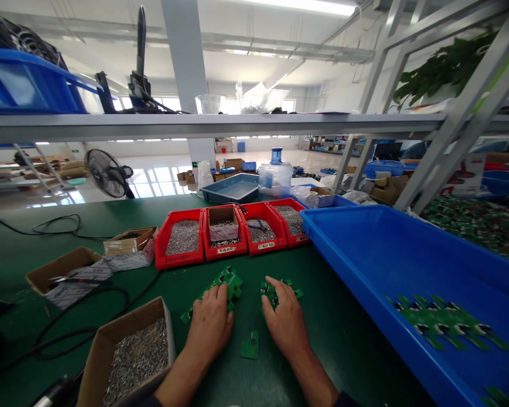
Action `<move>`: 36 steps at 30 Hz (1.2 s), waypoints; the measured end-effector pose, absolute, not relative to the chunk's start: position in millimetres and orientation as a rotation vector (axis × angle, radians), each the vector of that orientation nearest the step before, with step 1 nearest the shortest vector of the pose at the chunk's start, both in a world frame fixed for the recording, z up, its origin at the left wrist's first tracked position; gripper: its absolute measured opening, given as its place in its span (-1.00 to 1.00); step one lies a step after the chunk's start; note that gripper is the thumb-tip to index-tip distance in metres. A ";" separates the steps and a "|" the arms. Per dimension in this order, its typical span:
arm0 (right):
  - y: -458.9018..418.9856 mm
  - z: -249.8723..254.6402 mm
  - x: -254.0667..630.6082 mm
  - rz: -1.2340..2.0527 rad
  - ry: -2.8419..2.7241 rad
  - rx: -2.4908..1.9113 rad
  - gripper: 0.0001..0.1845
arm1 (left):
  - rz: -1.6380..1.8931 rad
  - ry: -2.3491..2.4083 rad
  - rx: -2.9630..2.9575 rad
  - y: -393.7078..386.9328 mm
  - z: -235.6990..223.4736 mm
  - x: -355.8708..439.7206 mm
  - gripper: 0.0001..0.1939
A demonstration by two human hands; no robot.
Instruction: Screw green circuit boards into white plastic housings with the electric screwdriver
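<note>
My left hand is closed over the edge of a green circuit board panel lying slanted on the green bench. Small black parts stick up from that panel. To its right, my right hand has thumb and fingers around some smaller green circuit boards, partly hidden under the fingers. Between my wrists a single small circuit board with a round hole lies flat on the bench.
Red bins of small metal parts stand beyond my hands. A cardboard box of metal pins is at front left. On the right, a large blue tray holds more circuit boards. A black cable crosses the left side.
</note>
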State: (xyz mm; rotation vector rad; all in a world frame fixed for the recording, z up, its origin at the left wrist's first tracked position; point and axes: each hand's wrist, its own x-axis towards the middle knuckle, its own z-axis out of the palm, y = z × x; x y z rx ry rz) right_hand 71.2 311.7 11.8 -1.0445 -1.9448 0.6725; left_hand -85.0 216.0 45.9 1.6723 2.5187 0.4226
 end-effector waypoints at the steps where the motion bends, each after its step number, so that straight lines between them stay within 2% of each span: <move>1: 310.5 12.6 70.2 0.757 -1.903 -1.037 -0.58 | 0.442 2.519 1.685 216.1 48.3 -81.9 -0.47; 5: 307.0 14.0 64.1 1.361 -1.598 -0.903 -0.50 | 0.610 2.384 1.807 213.7 54.5 -61.3 -0.40; 7: 307.5 14.1 62.8 1.556 -1.465 -0.854 -0.58 | 0.717 2.247 1.832 211.5 54.3 -52.0 -0.38; 9: 309.9 14.5 64.1 1.609 -1.416 -0.863 -0.66 | 0.776 2.129 1.765 210.1 54.1 -48.1 -0.37; 13: 316.2 16.8 70.1 1.644 -1.396 -0.868 -0.66 | 0.864 2.063 1.585 210.6 59.5 -53.5 -0.33; 18: 317.1 18.0 71.4 1.658 -1.397 -0.833 -0.63 | 0.865 2.050 1.551 211.1 65.7 -59.7 -0.67; 22: 311.8 17.8 69.6 1.445 -1.623 -0.870 -0.61 | 0.874 1.898 1.453 211.0 58.8 -62.3 -0.87; 27: 304.7 22.9 70.0 1.115 -1.780 -0.945 -0.76 | 0.901 1.847 1.379 211.6 48.8 -61.7 -0.82; 33: 314.0 25.7 79.5 0.666 -1.932 -1.094 -0.60 | 0.964 1.757 1.325 214.5 54.5 -62.5 -0.83; 36: 316.5 26.4 82.4 0.702 -1.909 -0.987 -0.54 | 1.004 1.675 1.311 214.6 58.5 -60.5 -0.85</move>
